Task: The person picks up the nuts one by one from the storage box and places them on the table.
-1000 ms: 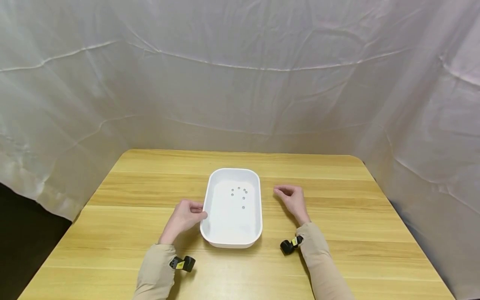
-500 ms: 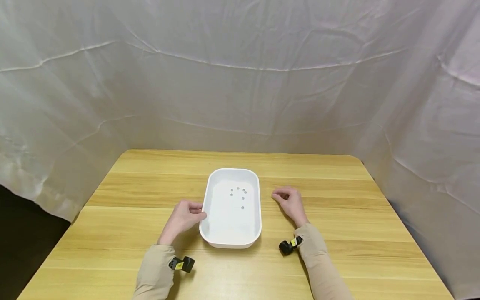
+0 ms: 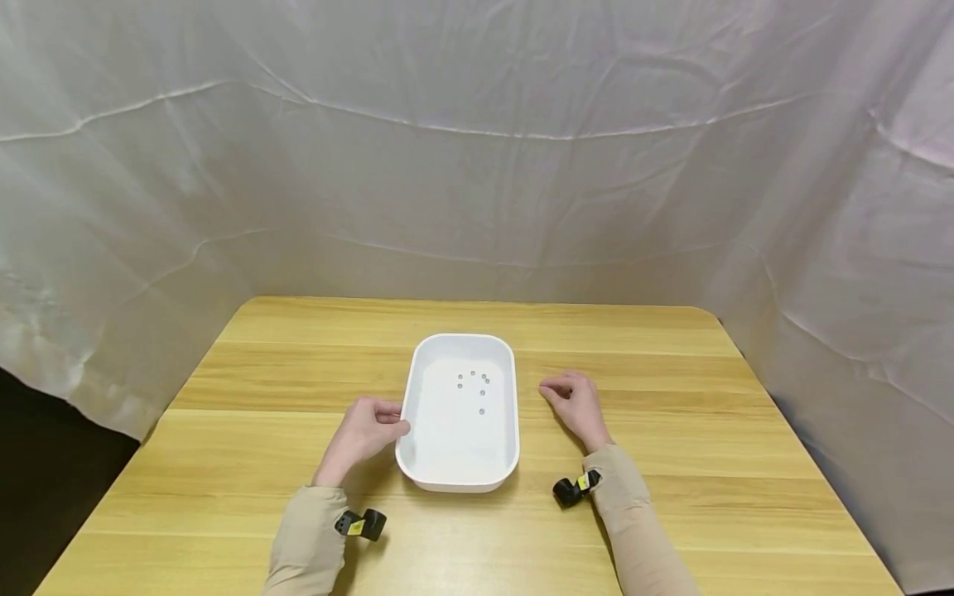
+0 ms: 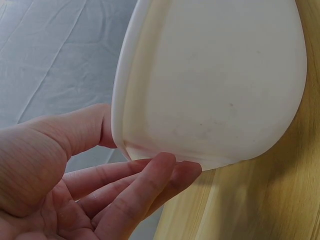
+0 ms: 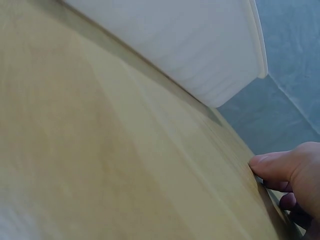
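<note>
A white rectangular tray (image 3: pixel 456 439) with rounded corners lies on the wooden table. Several small round grey pieces (image 3: pixel 482 411) are scattered over its far half. My left hand (image 3: pixel 365 429) grips the tray's left side, thumb over the rim and fingers against the outer wall (image 4: pixel 220 95). To the right of the tray, my right hand (image 3: pixel 577 401) has thumb and forefinger brought together low at the table top. The right thumb (image 5: pixel 275 165) comes down close to the wood in the right wrist view; nothing shows between those fingertips, and the other fingers are curled under.
The wooden table (image 3: pixel 708 430) extends on all sides of the tray, its back edge meeting a pale hanging cloth (image 3: pixel 477 199). Black wrist cameras (image 3: pixel 361 524) on both sleeves stick out over the table.
My right hand has shifted slightly left and nearer to me, with its fingertips lower. The left hand keeps its hold, and the tray with its grey pieces stays in place.
</note>
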Available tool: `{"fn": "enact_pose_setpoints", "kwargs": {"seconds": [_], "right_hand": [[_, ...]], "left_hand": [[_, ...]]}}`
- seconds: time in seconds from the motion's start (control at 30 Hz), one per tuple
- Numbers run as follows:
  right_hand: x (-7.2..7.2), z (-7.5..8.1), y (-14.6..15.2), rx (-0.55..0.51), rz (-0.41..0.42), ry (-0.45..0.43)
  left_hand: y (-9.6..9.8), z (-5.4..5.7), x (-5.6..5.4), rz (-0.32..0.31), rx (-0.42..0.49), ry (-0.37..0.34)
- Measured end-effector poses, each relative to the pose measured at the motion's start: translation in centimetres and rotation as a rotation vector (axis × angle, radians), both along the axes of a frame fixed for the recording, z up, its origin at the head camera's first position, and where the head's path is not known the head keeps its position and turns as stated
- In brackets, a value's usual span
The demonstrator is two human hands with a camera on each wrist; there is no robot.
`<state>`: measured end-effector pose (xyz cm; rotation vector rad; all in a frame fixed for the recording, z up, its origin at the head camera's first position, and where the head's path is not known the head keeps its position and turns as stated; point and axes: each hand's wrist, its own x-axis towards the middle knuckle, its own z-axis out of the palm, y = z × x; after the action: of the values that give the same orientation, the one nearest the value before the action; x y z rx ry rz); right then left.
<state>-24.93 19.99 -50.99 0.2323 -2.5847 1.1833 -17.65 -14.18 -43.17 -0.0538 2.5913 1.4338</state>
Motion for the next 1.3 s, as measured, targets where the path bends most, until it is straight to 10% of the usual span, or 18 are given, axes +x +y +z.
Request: {"fn": "enact_pose_setpoints", "kwargs": {"seconds": [1.07,1.3], "right_hand": [[0.24,-0.03,-0.12,0.029,-0.002,0.013],[0.24,0.02,-0.02,-0.118,-0.044,-0.028]], "left_hand": [[0.04,0.00,0.05,-0.002,-0.003,0.000],[0.02,0.01,-0.01,-0.001,-0.008,-0.003]]}}
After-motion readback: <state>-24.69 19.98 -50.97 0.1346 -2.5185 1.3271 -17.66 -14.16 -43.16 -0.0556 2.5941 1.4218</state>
